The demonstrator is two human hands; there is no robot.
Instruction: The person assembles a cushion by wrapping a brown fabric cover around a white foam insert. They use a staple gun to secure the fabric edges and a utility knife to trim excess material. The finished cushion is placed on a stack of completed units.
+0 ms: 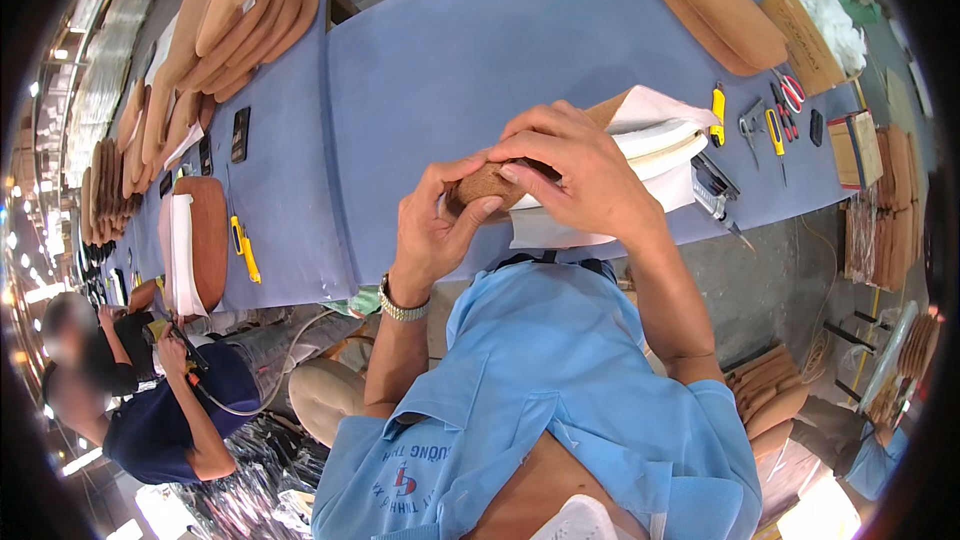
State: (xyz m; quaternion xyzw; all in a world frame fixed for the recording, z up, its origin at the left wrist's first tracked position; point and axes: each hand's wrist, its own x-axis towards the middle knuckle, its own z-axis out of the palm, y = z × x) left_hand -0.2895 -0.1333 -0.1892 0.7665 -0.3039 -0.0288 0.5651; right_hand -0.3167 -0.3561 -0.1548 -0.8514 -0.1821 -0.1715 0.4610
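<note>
An upholstered cushion [490, 186] is held end-on at the near edge of the blue table, its brown fabric folded round the near end. Behind the hands its white padded edge [662, 144] and loose pale lining show. My left hand [432, 225], with a watch on the wrist, grips the brown end between thumb and fingers. From the other side my right hand [580, 162] pinches the same fabric, its thumb pressed on the end and its fingers curled over the top. What lies under the right fingers is hidden.
A grey staple gun [714, 202] lies by the cushion. Beyond are a yellow cutter [718, 115], pliers and screwdrivers, a brown cushion [710, 5] and a cardboard box [806, 38]. Brown cushions [240, 15] are piled at left, near another yellow cutter [243, 248]. A co-worker [170, 415] works at left.
</note>
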